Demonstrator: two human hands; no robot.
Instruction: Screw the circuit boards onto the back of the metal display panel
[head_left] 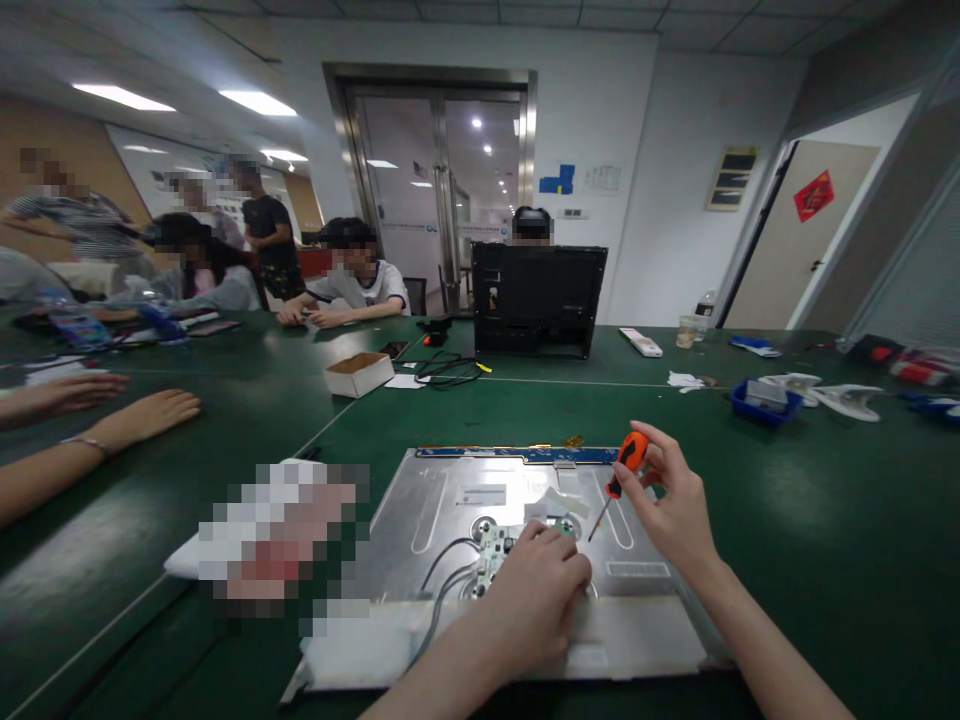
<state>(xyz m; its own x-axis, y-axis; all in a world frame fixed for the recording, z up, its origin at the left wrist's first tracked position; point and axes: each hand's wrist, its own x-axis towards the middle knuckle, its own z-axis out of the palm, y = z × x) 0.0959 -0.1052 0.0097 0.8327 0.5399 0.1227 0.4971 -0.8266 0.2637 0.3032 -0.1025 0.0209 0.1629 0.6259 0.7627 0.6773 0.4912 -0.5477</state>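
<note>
In the head view, a silver metal display panel (442, 500) lies flat on the table, with a blue circuit strip (480, 455) along its far edge. A small green circuit board (495, 550) sits at the panel's middle, and dark cables (442, 590) run from its left side. My left hand (544, 590) rests over the board with fingers curled; its fingertips are hidden, so I cannot see what they grip. My right hand (671, 500) pinches an orange and black screwdriver (631, 455) by its handle. The screwdriver is tilted, its tip pointing down-left above the panel.
A blurred white and pink packet (277, 530) lies left of the panel. Beyond stand an open cardboard box (360, 375), black cables (450, 372) and an upright black monitor (540, 300). A blue tray (765, 400) is at right. Another person's arms (112, 435) rest at left.
</note>
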